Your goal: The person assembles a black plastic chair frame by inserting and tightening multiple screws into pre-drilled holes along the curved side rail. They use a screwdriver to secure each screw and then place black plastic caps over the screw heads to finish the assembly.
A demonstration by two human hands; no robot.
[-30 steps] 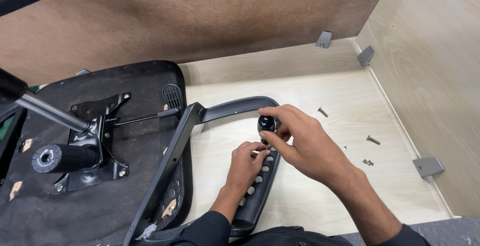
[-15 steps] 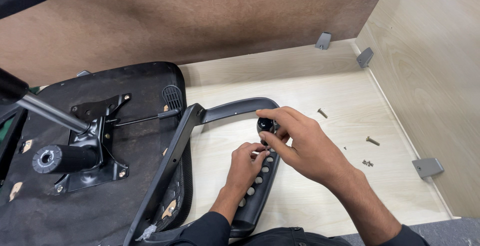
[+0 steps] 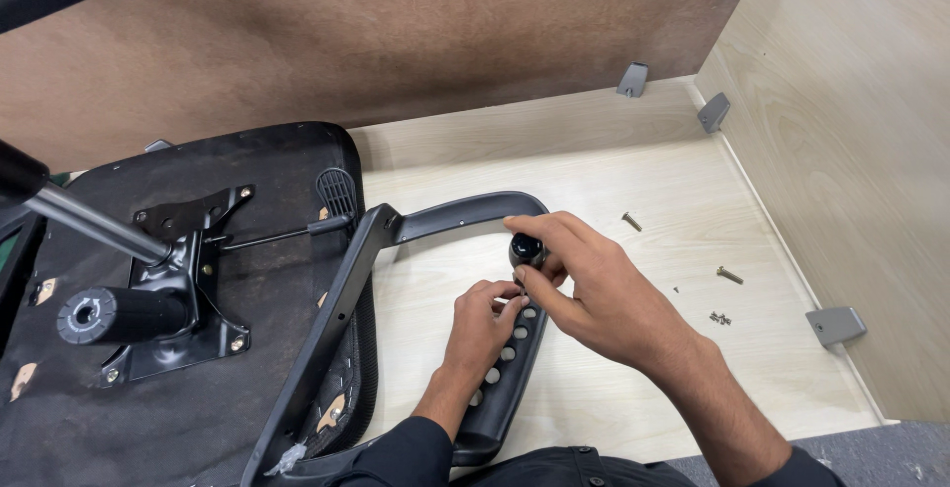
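Fingers of the right hand (image 3: pixel 594 294) pinch a black knob (image 3: pixel 525 248) onto the armrest (image 3: pixel 495 348), which the left hand (image 3: pixel 482 324) steadies with bent fingers; loose screws (image 3: pixel 729 274) lie unused on the worktop (image 3: pixel 633 160).

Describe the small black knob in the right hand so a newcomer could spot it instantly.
Start at the overturned chair seat on the left, then follow the black armrest frame curving right across the pale wooden board. Where both hands meet on that frame, the right hand pinches a small black knob: round and glossy, unlike the slim brass screws lying loose farther right.
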